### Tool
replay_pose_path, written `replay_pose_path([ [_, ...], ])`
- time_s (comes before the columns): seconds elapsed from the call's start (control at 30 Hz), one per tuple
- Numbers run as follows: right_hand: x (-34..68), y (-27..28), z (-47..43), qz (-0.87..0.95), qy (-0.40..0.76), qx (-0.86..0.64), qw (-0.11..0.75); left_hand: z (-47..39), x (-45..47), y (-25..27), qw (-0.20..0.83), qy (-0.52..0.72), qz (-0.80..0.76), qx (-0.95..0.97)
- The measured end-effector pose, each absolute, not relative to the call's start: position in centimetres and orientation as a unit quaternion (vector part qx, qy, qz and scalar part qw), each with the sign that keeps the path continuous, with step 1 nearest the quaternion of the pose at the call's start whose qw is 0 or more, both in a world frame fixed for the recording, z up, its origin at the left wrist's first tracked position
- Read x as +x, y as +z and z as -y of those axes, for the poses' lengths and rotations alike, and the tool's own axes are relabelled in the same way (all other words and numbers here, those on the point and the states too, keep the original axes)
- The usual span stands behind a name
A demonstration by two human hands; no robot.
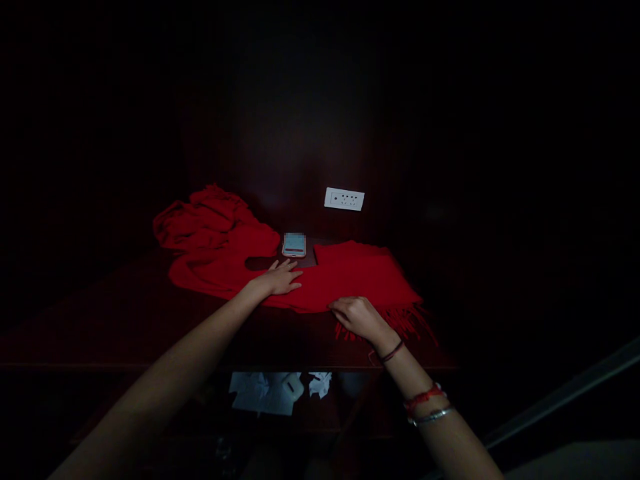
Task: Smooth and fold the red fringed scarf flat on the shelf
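A red scarf (360, 273) with fringed ends lies across a dark table, partly flat on the right and bunched in a heap on the left. My left hand (283, 277) rests on its middle stretch, palm down with the fingers spread. At the scarf's near edge, my right hand (357, 315) is closed, thumb and fingers pinching the cloth. Fringe hangs out below and to the right of that hand. Just beyond my left fingertips lies a phone (294, 245) with its screen lit.
A white wall socket (344, 199) is set in the dark panel behind the table (150, 333). Below the table's front edge, white papers (263, 393) and a small pale case (293, 386) lie on a lower level. The surroundings are very dark.
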State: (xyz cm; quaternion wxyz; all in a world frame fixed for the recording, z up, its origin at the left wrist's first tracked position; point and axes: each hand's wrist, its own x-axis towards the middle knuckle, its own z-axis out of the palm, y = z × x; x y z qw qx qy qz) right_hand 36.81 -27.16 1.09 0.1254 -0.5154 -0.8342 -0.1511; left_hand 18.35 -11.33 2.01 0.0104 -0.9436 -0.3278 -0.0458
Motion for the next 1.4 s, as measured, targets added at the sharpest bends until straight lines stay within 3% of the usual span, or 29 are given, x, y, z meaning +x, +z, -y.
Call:
replay_pose_path([
  [0.2,36.9,1.1,27.0,0.838,-0.149,-0.509,0.131,16.1,15.3,3.3,-0.039,-0.085,0.075,-0.993],
  [0.77,32.9,2.7,25.4,0.838,-0.111,-0.512,0.151,15.0,13.4,3.5,0.019,-0.141,0.144,-0.979],
  [1.1,31.5,0.4,22.8,0.769,-0.041,-0.557,0.311,13.9,13.4,3.0,-0.029,-0.188,0.164,-0.968],
  [1.4,31.9,0.5,22.7,0.755,-0.045,-0.573,0.316,14.4,13.7,2.7,-0.052,-0.199,0.163,-0.965],
])
